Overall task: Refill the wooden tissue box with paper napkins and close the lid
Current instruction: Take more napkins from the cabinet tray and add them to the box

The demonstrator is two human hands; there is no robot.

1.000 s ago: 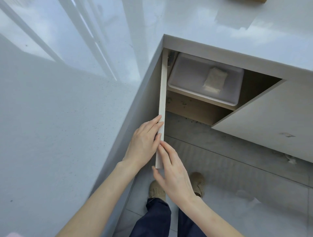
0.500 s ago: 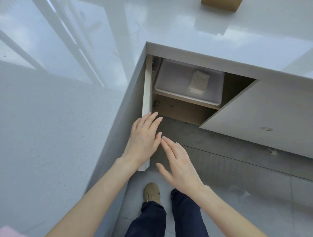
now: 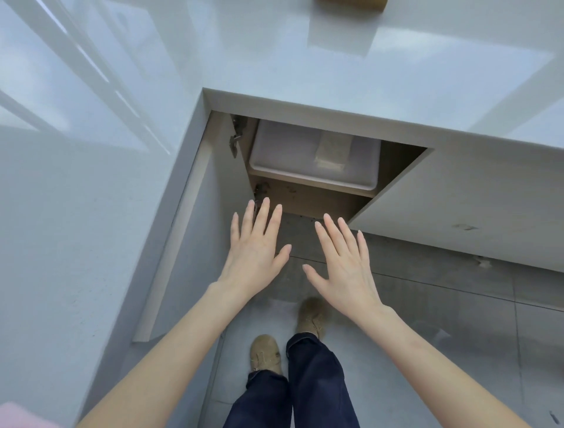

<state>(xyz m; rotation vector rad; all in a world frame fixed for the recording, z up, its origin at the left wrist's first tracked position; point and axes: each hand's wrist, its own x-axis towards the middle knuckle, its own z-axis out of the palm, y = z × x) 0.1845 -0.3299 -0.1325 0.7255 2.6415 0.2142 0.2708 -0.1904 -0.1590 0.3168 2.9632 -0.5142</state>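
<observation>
You are holding your left hand (image 3: 254, 247) and right hand (image 3: 345, 262) side by side, palms down, fingers spread and gripping nothing. Just left of your left hand the cabinet door (image 3: 171, 238) is standing open. Ahead of both hands a translucent bin (image 3: 287, 152) is sitting on the shelf, containing a napkin stack (image 3: 332, 151). Well beyond, the wooden tissue box (image 3: 351, 2) is resting on the countertop (image 3: 305, 61), mostly cropped from view.

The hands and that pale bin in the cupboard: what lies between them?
Only bare wooden shelf lies between the hands, left and right, and the bin, seen in the head view.
</observation>
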